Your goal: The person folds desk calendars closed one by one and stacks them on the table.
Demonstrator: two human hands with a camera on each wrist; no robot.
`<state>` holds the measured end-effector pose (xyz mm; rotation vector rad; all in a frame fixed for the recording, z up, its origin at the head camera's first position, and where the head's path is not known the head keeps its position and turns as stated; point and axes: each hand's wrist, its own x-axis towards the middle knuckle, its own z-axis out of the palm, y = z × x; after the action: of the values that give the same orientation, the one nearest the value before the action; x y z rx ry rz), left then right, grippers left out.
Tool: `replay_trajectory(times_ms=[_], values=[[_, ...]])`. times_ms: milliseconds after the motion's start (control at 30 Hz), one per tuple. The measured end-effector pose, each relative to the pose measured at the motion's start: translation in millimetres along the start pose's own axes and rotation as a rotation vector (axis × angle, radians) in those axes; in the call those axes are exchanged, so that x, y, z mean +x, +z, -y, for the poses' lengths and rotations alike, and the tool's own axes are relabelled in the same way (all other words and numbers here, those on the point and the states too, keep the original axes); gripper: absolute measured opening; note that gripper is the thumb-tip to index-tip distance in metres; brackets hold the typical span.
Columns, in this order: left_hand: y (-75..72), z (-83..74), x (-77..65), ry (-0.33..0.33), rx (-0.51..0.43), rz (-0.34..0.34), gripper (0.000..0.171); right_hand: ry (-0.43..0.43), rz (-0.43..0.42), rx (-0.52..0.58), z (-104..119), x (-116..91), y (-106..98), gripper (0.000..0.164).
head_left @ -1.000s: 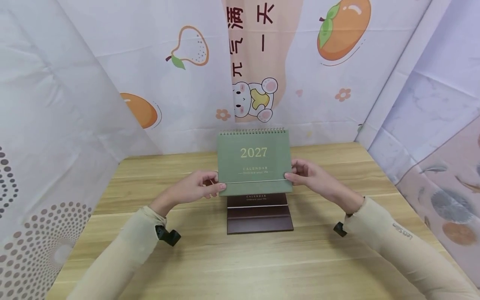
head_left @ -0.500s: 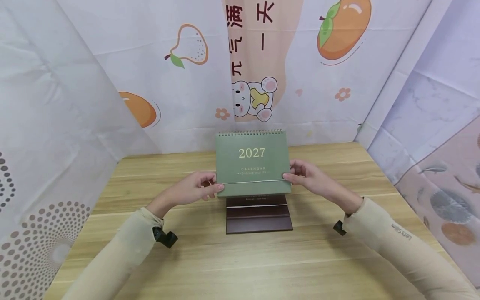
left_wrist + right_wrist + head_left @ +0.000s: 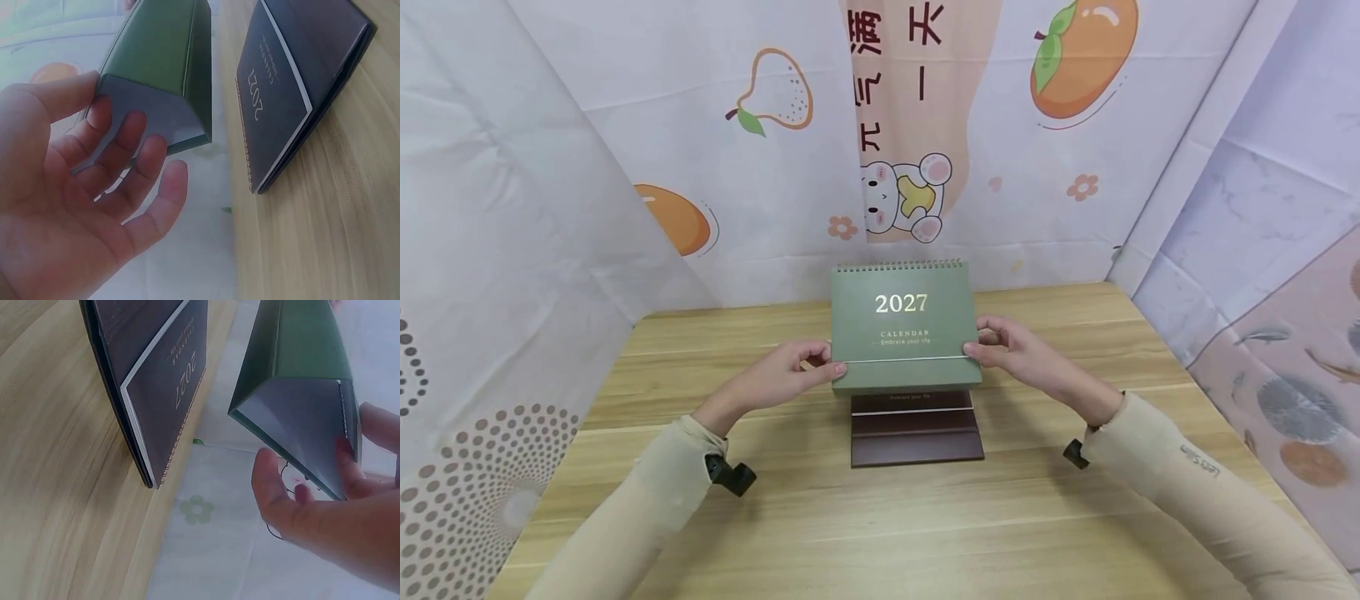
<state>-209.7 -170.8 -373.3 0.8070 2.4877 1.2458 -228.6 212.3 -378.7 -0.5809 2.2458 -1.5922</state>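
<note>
A green 2027 desk calendar [image 3: 904, 327], spiral-bound along its top, is held up with its cover facing me. My left hand [image 3: 784, 375] pinches its left edge, thumb on the front and fingers behind. On the opposite edge my right hand [image 3: 1021, 357] pinches it the same way. Both wrist views show the green calendar's stand folded into a hollow triangle, raised off the table. Below lies a dark brown 2027 calendar [image 3: 917, 447] on the tabletop; its upper part is hidden in the head view, while its cover [image 3: 270, 81] shows in the left wrist view.
The wood-grain table [image 3: 925, 533] stretches out toward me and to both sides. A white curtain [image 3: 775, 167] printed with fruit and a cartoon animal hangs right behind its far edge. More patterned cloth [image 3: 467, 250] closes off the left, and another sheet [image 3: 1285, 350] the right.
The green calendar has shifted slightly left and covers a little more of the brown calendar's lettering. Both hands keep their hold on it. The brown calendar stays put.
</note>
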Motion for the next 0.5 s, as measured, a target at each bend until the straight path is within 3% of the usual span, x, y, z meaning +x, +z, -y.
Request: replay_trajectory(times_ms=[233,500], values=[[0.7,-1.2,-3.2,-0.022,-0.019,0.004,0.027,0.073,0.018,0.091,1.4,-2.7,0.3,0.043],[2.2,1.3,-6.2,-0.039,-0.045,0.003,0.029,0.05,0.076,0.223,0.5,-3.3,2.3,0.037]])
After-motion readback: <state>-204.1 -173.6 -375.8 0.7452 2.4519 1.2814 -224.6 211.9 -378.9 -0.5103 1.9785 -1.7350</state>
